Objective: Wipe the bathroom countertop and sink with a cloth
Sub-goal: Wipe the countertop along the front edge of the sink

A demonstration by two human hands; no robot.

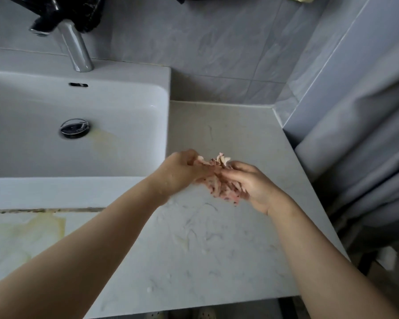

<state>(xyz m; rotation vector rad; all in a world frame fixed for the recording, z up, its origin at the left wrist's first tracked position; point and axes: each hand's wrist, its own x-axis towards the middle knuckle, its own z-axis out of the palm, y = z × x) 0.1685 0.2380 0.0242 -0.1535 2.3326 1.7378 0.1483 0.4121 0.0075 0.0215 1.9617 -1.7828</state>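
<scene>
A crumpled pink patterned cloth [219, 180] is bunched between both my hands, just above the marble countertop [217, 245] to the right of the sink. My left hand [182, 171] grips its left side with curled fingers. My right hand [251, 183] grips its right side, fingers wrapped round the folds. The white rectangular sink [129, 111] lies to the left, with a yellowish stain beside its chrome drain [74, 128].
A chrome faucet [75, 48] stands behind the basin. A yellow stain [32, 229] marks the countertop front left. Grey tiled walls [217, 42] close off the back and right. A grey curtain [366, 157] hangs at the right past the countertop's edge.
</scene>
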